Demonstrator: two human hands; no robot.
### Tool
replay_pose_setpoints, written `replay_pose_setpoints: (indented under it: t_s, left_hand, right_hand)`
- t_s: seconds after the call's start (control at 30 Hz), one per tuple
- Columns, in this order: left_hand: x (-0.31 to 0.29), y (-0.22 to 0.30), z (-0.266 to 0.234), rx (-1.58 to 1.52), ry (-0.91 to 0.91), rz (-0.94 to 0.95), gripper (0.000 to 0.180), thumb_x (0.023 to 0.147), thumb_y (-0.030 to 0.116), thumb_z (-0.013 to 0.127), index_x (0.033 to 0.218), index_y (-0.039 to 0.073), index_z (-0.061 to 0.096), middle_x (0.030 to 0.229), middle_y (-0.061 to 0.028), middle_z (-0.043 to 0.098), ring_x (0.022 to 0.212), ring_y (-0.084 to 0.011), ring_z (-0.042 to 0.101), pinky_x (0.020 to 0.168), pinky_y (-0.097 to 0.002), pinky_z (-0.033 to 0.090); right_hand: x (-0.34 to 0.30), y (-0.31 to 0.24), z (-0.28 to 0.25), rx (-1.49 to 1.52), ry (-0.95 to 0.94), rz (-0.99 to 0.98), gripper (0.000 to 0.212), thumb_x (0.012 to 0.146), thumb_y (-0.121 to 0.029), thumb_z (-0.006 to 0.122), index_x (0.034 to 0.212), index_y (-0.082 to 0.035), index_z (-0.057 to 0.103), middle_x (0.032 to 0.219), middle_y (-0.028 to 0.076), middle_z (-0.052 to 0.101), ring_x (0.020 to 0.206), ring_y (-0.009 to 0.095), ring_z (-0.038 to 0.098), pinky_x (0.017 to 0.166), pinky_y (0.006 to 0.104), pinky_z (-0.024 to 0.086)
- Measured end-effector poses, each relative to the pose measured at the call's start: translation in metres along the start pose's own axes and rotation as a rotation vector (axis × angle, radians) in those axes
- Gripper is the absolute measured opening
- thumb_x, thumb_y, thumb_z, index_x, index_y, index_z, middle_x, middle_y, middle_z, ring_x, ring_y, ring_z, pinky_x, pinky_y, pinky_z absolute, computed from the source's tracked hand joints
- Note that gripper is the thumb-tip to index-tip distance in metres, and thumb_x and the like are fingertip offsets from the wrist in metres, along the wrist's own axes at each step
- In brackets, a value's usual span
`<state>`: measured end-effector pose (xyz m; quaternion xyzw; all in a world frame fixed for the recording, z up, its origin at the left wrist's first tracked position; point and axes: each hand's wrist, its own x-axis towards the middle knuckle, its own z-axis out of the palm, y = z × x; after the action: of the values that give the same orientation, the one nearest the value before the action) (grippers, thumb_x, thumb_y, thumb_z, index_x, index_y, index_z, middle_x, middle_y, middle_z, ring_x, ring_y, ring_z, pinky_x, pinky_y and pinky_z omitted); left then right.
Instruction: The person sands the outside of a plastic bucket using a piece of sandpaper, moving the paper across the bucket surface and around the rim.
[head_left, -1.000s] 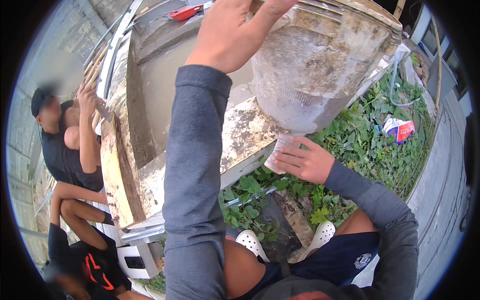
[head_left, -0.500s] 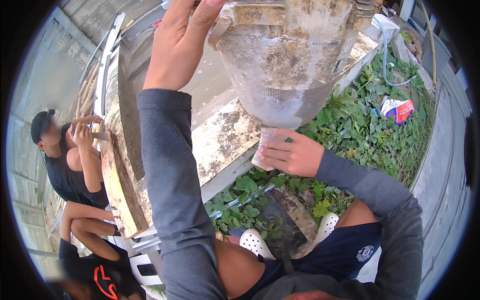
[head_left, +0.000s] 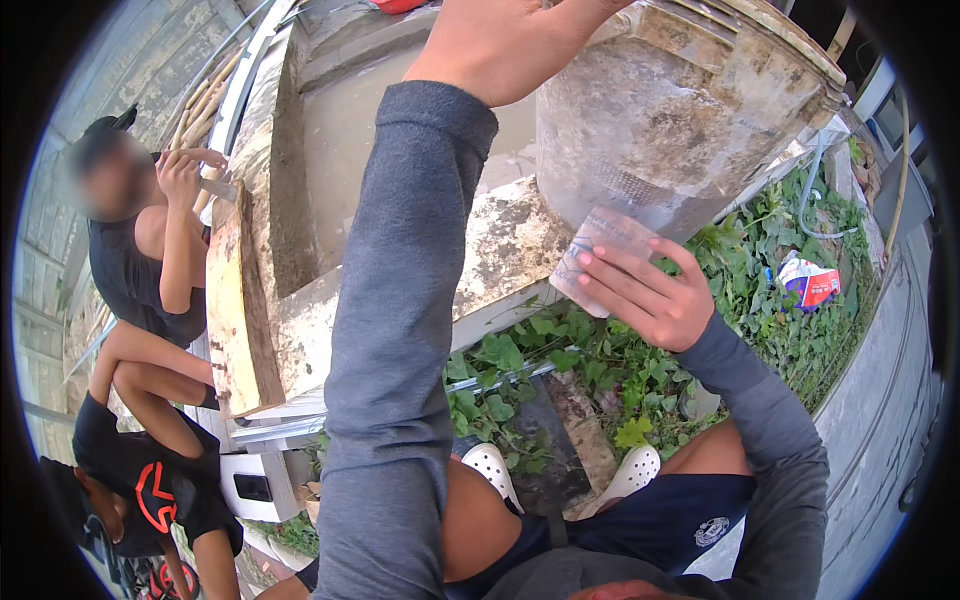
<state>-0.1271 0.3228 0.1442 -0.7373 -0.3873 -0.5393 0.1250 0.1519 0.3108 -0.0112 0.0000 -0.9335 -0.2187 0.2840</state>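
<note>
Whitish and thin, the flat sheet is held in my right hand, with the fingers laid apart over its face, perhaps so that the pressure spreads across it; my thumb is not visible to me. The sheet lies in front of the lower wall of the stained bucket, though whether it touches this wall I cannot tell. My left hand reaches up to the bucket's upper part, near its rim, but the fingers go out of view, so I cannot tell if they grip; probably this hand is there for steadiness. The bucket is at upper right, by the pale ledge, which seems to give it support at a height convenient for my arms. Behind the ledge is a trough with greyish liquid. To my right, green plants grow around a colourful packet. On my left, a person in a dark cap holds a flat tool close to the wooden board, and another person is lower down.
</note>
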Motion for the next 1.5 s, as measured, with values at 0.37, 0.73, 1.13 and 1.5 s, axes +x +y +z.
replay_pose_setpoints:
  t_s: [0.37, 0.73, 1.13, 1.5]
  left_hand:
    - [-0.002, 0.002, 0.008, 0.106, 0.008, -0.033, 0.086, 0.105, 0.063, 0.056, 0.156, -0.006, 0.046, 0.163, -0.0341, 0.039, 0.157, -0.0432, 0.033, 0.129, -0.0436, 0.026]
    - [0.002, 0.003, 0.002, 0.077, 0.046, -0.014, 0.084, 0.104, 0.062, 0.057, 0.155, -0.005, 0.048, 0.163, -0.0316, 0.041, 0.156, -0.0423, 0.036, 0.129, -0.0435, 0.026]
    - [0.001, 0.015, 0.001, 0.075, 0.007, -0.081, 0.093, 0.102, 0.069, 0.053, 0.158, -0.005, 0.044, 0.165, -0.0308, 0.038, 0.157, -0.0394, 0.033, 0.129, -0.0417, 0.027]
    - [-0.005, 0.013, 0.001, 0.152, 0.013, -0.103, 0.095, 0.102, 0.069, 0.052, 0.159, -0.006, 0.042, 0.165, -0.0297, 0.04, 0.157, -0.0386, 0.033, 0.129, -0.0425, 0.027]
  right_hand:
    - [-0.045, 0.022, 0.054, -0.206, -0.19, 0.024, 0.036, 0.096, -0.018, 0.066, 0.13, -0.025, 0.075, 0.148, -0.01, 0.066, 0.135, 0.003, 0.06, 0.128, 0.0428, 0.023]
    - [-0.006, 0.024, 0.038, -0.306, -0.084, 0.057, 0.032, 0.097, -0.018, 0.065, 0.125, -0.026, 0.076, 0.14, -0.011, 0.071, 0.133, 0.004, 0.061, 0.124, 0.0435, 0.028]
    - [0.017, 0.018, 0.051, -0.327, 0.0, 0.142, 0.037, 0.099, -0.016, 0.065, 0.132, -0.03, 0.075, 0.143, -0.008, 0.071, 0.133, 0.003, 0.062, 0.125, 0.0419, 0.024]
    - [0.022, 0.018, 0.047, -0.287, -0.02, 0.115, 0.039, 0.094, -0.013, 0.07, 0.131, -0.023, 0.075, 0.142, -0.008, 0.071, 0.133, 0.005, 0.062, 0.122, 0.0423, 0.031]
